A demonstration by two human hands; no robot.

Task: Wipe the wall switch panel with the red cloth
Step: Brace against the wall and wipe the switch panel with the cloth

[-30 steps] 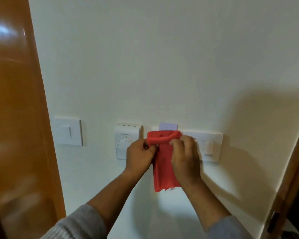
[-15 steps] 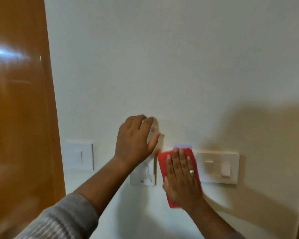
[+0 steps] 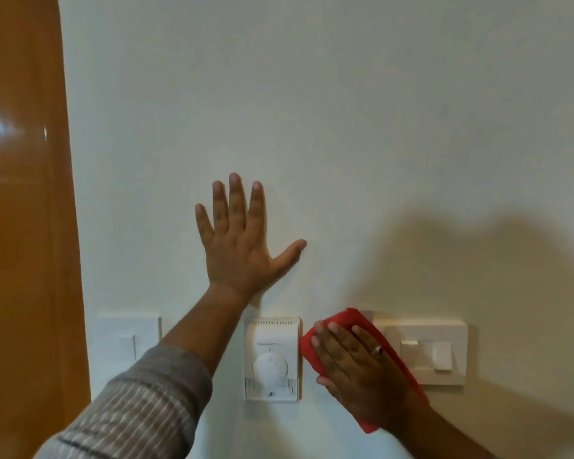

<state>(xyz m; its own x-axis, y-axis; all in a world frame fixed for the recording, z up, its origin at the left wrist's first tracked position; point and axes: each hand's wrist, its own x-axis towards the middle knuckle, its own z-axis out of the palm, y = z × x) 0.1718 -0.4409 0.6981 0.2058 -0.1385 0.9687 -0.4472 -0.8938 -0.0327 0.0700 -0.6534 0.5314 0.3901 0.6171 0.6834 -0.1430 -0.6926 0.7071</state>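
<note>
The red cloth (image 3: pixel 347 318) lies flat against the wall between a white dial thermostat (image 3: pixel 272 357) and a white wall switch panel (image 3: pixel 424 354). My right hand (image 3: pixel 355 369) presses flat on the cloth, fingers spread, covering most of it and the panel's left edge. A ring shows on one finger. My left hand (image 3: pixel 242 236) rests flat on the bare wall above the thermostat, fingers spread wide, holding nothing.
A second white single switch (image 3: pixel 128 339) sits on the wall to the left. A glossy orange-brown door (image 3: pixel 24 226) fills the left edge. The wall (image 3: pixel 345 111) above is plain and pale, with my shadow on the right.
My left hand has let go of the cloth and risen up the wall, opening flat. My right hand has flattened onto the cloth. The view has shifted so the switches sit lower.
</note>
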